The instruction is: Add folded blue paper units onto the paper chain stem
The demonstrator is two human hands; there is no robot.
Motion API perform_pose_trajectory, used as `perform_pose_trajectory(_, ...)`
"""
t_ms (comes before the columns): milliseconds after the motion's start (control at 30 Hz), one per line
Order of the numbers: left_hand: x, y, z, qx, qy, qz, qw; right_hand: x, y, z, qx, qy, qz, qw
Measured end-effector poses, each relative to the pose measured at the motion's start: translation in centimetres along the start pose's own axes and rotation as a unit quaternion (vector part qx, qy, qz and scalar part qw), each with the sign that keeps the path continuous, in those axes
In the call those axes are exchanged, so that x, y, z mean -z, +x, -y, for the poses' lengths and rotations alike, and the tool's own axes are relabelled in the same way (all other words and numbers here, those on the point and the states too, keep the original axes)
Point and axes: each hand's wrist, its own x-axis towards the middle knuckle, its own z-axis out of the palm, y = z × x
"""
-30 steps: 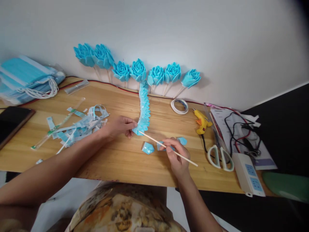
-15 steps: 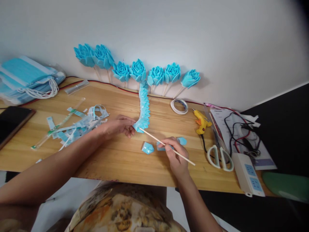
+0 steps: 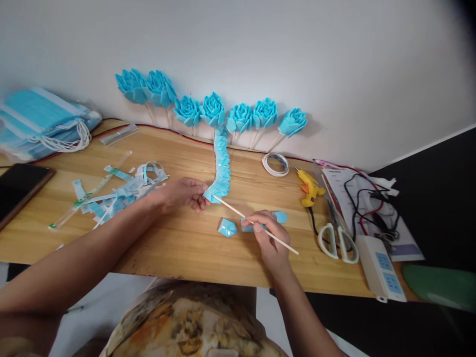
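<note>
My right hand (image 3: 270, 238) is closed around a thin wooden stick (image 3: 234, 210) and holds it slanting. The stick's far tip rests on the near end of a row of folded blue pieces (image 3: 222, 161) that runs back toward the wall. At that same end my left hand (image 3: 188, 193) is closed, thumb and fingers pinching the edge of the last folded blue piece (image 3: 210, 195). A loose folded blue piece (image 3: 227, 227) lies just left of my right hand. Another small blue piece (image 3: 279, 217) lies beyond the right fingers, and one more is partly hidden beneath them.
Blue flowers on sticks (image 3: 213, 110) lean along the wall. Blue-and-white scraps (image 3: 122, 193) and a pile of face masks (image 3: 40, 119) lie left, with a phone (image 3: 22, 188). To the right are a tape roll (image 3: 275, 164), yellow glue gun (image 3: 310, 188), scissors (image 3: 337, 240) and power strip (image 3: 381, 270).
Hardly anything differs. My left fingers and the near end of the row have shifted very slightly left, with the stick's tip still on it.
</note>
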Motion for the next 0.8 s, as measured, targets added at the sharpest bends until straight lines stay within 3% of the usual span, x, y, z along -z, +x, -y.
perform_pose_trajectory(800,-0.35,-0.16,-0.84,0.047,0.067,-0.030,0.996,0.17,0.06,0.10,0.023,-0.011,0.005,1.000)
